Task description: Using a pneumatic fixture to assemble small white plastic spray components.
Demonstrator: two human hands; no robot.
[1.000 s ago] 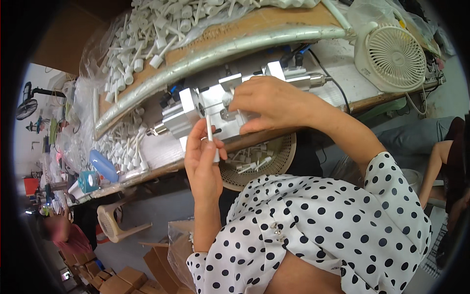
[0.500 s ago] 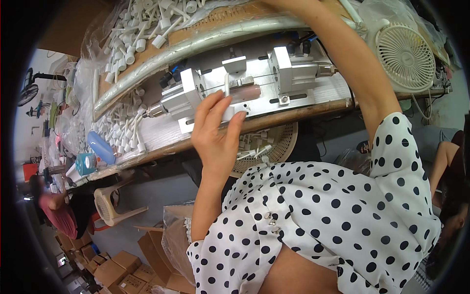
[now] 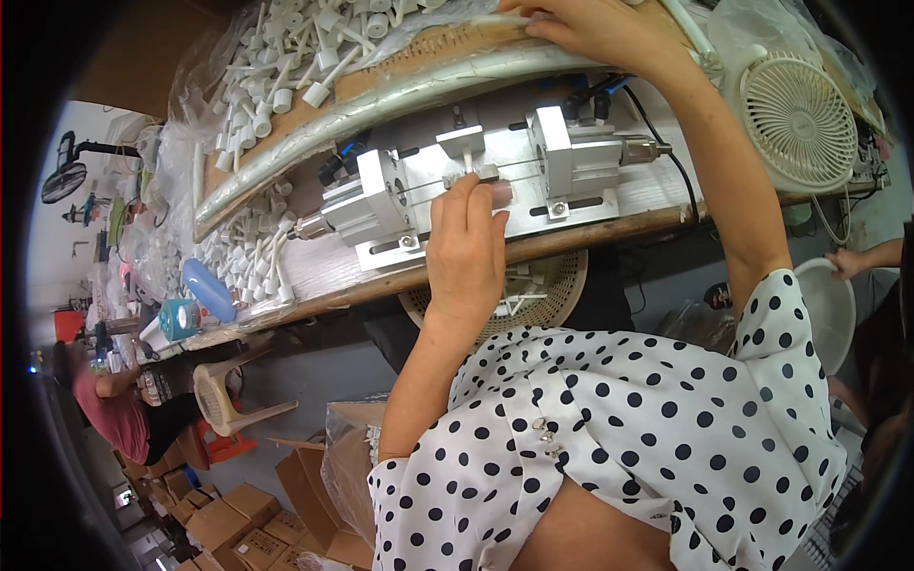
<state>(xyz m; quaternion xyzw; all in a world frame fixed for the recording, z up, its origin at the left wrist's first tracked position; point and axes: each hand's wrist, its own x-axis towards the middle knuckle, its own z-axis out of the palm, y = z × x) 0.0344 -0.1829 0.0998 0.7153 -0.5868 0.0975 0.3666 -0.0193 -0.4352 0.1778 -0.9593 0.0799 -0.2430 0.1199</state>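
Note:
My left hand (image 3: 466, 249) is at the middle of a silver metal fixture (image 3: 400, 246), its fingers closed around a small white plastic part with a stem (image 3: 467, 162). The fingers cover the part's lower end. A metal block with a rod stands on each side, the left block (image 3: 381, 186) and the right block (image 3: 562, 152). A pinkish cylinder (image 3: 501, 195) shows beside my fingertips. My right hand (image 3: 600, 30) reaches over the raised tray at the back, fingers bent over a brown board (image 3: 433, 48) with small thin pieces on it. What its fingertips pinch is too small to make out.
White stemmed caps (image 3: 305, 57) heap on the tray, and more (image 3: 252, 257) lie left of the fixture. A beige basket (image 3: 569, 290) holds similar parts under the table edge. A white fan (image 3: 798, 119) stands right. Another person's hand (image 3: 845, 262) holds a white basin (image 3: 826, 309).
My left hand has moved right and slightly inward, its fingers now together at the fixture's middle. My right hand has come into fuller view over the tray. The white basin has appeared at right.

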